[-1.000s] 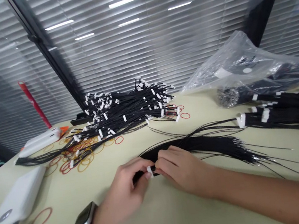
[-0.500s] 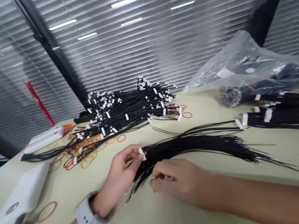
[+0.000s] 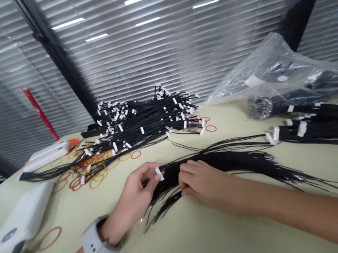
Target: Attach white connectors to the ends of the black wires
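Note:
A thick bundle of thin black wires (image 3: pixel 233 163) lies across the table, with bare-looking tips fanning out at its right end. My left hand (image 3: pixel 143 185) is closed at the bundle's left part, pinching a white connector (image 3: pixel 159 173) between thumb and fingers. Fingers curled, my right hand (image 3: pixel 202 181) grips a few wires along the bundle's near side. Their loose left ends (image 3: pixel 160 212) stick out below my left hand, slightly apart from the main bundle. My right fingertips are partly hidden.
A large heap of black wires with white connectors (image 3: pixel 142 120) sits at the back. Red and yellow rubber bands (image 3: pixel 99 175) lie left of it. White power banks (image 3: pixel 21 220) rest at the left. A clear plastic bag (image 3: pixel 276 69) and more wire bundles (image 3: pixel 333 120) occupy the right.
My right hand has moved up and right and closed on some wires, drawing them a little away from the bundle. My left hand stays nearly in place with the connector.

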Tool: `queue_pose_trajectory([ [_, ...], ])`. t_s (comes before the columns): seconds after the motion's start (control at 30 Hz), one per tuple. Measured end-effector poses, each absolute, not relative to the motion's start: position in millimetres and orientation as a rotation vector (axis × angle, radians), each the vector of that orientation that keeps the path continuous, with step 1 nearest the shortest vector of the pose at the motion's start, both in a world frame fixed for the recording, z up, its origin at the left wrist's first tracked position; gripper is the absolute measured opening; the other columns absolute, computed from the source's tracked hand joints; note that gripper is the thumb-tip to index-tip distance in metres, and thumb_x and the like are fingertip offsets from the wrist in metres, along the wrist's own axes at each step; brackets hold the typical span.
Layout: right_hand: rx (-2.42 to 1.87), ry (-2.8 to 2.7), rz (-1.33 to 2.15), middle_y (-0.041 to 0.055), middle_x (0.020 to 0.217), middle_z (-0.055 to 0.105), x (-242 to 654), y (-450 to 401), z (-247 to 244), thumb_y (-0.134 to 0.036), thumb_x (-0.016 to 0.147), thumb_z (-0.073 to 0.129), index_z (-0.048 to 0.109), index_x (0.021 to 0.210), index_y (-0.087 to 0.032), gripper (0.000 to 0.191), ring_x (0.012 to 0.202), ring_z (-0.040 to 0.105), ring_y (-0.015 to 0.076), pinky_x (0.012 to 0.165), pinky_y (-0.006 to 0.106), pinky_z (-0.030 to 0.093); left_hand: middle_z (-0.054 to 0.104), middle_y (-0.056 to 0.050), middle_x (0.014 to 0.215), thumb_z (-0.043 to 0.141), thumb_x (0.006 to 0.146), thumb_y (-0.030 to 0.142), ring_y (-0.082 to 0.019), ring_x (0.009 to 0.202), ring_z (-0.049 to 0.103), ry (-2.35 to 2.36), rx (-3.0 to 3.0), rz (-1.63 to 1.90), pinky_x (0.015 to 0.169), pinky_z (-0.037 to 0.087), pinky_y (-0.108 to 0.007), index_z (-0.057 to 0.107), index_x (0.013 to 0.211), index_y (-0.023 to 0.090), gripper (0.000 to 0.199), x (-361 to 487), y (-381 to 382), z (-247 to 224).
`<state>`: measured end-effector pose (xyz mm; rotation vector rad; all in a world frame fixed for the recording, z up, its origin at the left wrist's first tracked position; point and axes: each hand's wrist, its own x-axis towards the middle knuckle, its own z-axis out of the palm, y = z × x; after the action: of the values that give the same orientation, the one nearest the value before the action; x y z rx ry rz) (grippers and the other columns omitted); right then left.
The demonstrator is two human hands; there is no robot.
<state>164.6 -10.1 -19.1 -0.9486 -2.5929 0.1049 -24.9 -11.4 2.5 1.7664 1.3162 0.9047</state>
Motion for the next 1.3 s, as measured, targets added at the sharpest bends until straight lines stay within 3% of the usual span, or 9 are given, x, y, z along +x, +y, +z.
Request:
queue_pose_trajectory([
  [0.17,-0.915,-2.616,-0.043,0.0052,0.080,0.049,169,-11,-19,-0.003,0.080,0.036,0.046,0.073,-0.015,0.017,0.070,0.042,0.0150,0.062,0.028,0.034,0.059,0.000,0.071,0.050,0.079,0.022,-0.014,0.068,0.054,1.311,1.772,0.879,0.063,0.041,-0.026,0.055,0.089,0.017,0.012,-27,-11,5],
  [0.33,-0.903,-2.520,0.064,0.0032,0.075,0.050,170,-9,-23,0.002,0.077,0.034,0.045,0.074,-0.015,0.020,0.066,0.043,0.0130,0.062,0.027,0.036,0.058,0.001,0.070,0.051,0.079,0.022,-0.014,0.066,0.054,1.311,1.768,0.869,0.062,0.041,-0.025,0.055,0.086,0.017,0.010,-30,-8,4],
  [0.53,-0.931,-2.284,0.256,0.0037,0.084,0.053,171,-5,-24,-0.014,0.089,0.037,0.050,0.085,-0.016,0.013,0.079,0.048,0.0138,0.073,0.028,0.040,0.055,0.001,0.068,0.053,0.079,0.023,-0.013,0.066,0.051,1.324,1.779,0.873,0.063,0.040,-0.025,0.055,0.085,0.017,0.010,-30,-8,3],
  [0.77,-1.110,-2.140,0.324,-0.0002,0.073,0.053,171,-9,-20,-0.024,0.087,0.043,0.047,0.072,-0.018,0.016,0.069,0.047,0.0114,0.061,0.025,0.038,0.060,0.000,0.071,0.057,0.075,0.025,-0.014,0.068,0.055,1.320,1.674,0.887,0.066,0.043,-0.027,0.056,0.085,0.017,0.013,-34,-4,6],
  [1.13,-1.128,-2.091,0.279,0.0001,0.075,0.056,174,-3,-27,-0.020,0.086,0.043,0.054,0.075,-0.018,0.015,0.070,0.050,0.0119,0.063,0.026,0.038,0.061,0.000,0.072,0.061,0.073,0.026,-0.013,0.064,0.055,1.404,1.600,0.872,0.059,0.043,-0.024,0.059,0.087,0.019,0.016,-40,-1,11],
  [1.3,-1.151,-2.124,0.234,-0.0005,0.073,0.056,173,-5,-27,-0.019,0.087,0.041,0.052,0.074,-0.018,0.017,0.068,0.050,0.0120,0.063,0.027,0.037,0.064,-0.002,0.076,0.061,0.074,0.025,-0.014,0.068,0.056,1.388,1.585,0.852,0.064,0.044,-0.026,0.060,0.088,0.019,0.016,-40,-1,11],
])
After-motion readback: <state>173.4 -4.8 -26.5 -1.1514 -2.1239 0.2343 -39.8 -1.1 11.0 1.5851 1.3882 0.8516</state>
